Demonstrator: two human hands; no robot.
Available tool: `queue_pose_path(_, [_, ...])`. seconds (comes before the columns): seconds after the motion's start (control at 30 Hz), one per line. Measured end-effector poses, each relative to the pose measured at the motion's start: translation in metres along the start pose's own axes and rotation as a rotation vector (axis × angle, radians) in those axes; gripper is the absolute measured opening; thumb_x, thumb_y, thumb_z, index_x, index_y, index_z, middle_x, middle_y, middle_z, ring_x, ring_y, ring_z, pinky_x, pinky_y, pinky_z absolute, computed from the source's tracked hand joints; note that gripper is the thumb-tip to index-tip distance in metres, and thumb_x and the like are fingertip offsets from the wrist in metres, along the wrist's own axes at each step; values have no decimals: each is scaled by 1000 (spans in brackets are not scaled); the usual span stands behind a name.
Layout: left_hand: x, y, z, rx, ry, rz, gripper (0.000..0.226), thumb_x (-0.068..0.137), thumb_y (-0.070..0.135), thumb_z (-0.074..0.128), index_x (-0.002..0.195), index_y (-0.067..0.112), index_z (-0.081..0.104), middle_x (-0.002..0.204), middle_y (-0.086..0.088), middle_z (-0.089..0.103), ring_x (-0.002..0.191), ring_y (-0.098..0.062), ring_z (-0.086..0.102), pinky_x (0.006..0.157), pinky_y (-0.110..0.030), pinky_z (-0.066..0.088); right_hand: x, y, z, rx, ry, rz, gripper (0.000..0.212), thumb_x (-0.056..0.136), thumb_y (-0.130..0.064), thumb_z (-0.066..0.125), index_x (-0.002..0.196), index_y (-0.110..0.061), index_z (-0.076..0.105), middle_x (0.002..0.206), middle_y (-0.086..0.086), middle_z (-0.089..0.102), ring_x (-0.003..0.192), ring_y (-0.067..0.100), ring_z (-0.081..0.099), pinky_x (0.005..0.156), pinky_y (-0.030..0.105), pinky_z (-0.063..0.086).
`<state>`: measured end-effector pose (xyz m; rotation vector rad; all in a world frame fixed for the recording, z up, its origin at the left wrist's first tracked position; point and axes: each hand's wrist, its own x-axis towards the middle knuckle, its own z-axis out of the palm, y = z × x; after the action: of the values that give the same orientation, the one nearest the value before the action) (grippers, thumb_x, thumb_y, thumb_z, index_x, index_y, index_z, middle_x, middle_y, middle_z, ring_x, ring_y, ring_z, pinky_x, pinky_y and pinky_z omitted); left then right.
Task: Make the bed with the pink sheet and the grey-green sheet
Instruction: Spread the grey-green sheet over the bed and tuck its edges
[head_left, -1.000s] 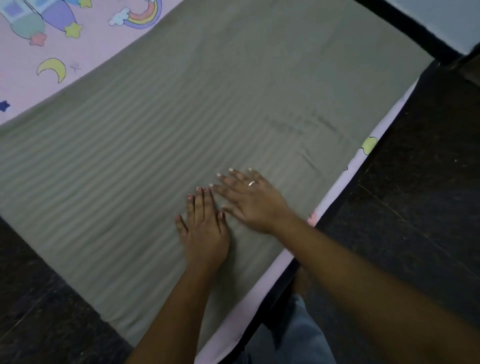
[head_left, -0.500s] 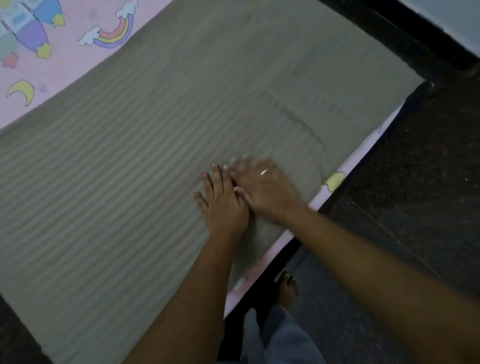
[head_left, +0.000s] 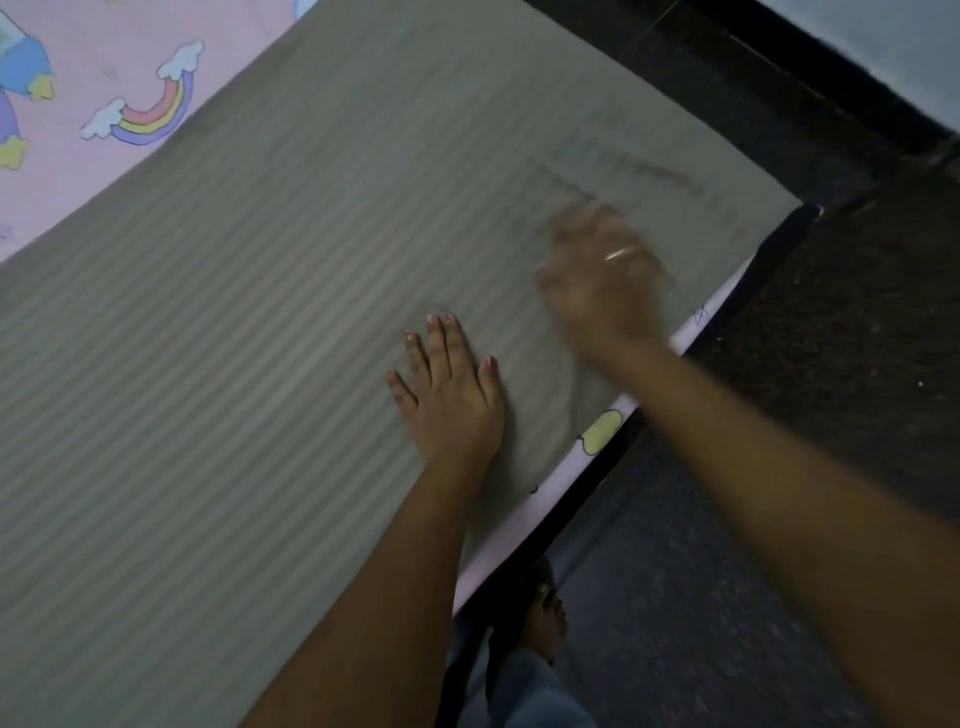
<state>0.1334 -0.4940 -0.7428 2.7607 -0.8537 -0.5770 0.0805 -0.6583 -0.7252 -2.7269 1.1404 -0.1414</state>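
The grey-green sheet (head_left: 249, 322) covers most of the bed. The pink sheet (head_left: 93, 171) lies under it, exposed at the far left and as a narrow strip along the near edge. My left hand (head_left: 449, 395) rests flat on the grey-green sheet, fingers extended, gripping nothing. My right hand (head_left: 602, 275) is blurred over the same sheet; I cannot tell its finger position. A ring (head_left: 618, 253) sits on it.

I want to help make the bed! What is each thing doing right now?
Striped grey-green sheet: spread flat, creased near the far corner.
Pink cartoon-print sheet: underneath, showing at the edges.
Left hand: open, pressed flat on the sheet.
Right hand: open, blurred.
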Motion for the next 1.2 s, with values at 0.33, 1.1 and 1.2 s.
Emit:
queue_pose_path(0.33, [9, 16, 10, 63, 57, -5, 75, 85, 53, -5, 152, 22, 1, 160, 2, 0, 147, -21, -3, 115, -52, -1, 57, 177, -35, -254, -185, 160, 61, 95, -54, 15, 150, -29, 22, 156, 6, 24, 143, 33, 19, 113, 56, 9])
queue_pose_path(1.1, [37, 69, 14, -53, 0, 304, 63, 92, 43, 9, 152, 21, 14, 159, 4, 12, 148, -19, 2, 118, -42, 1, 43, 101, -28, -44, -55, -26, 66, 91, -48, 17, 144, -15, 38, 150, 12, 37, 139, 33, 30, 111, 55, 24])
queue_pose_path(1.2, [44, 57, -1, -573, 82, 237, 51, 83, 13, 33, 129, 6, 53, 132, -7, 56, 127, -24, 46, 101, -18, 30, 2, 9, 6, 94, -136, -335, 55, 95, -44, 27, 143, -23, 41, 145, 3, 46, 134, 24, 42, 108, 46, 31])
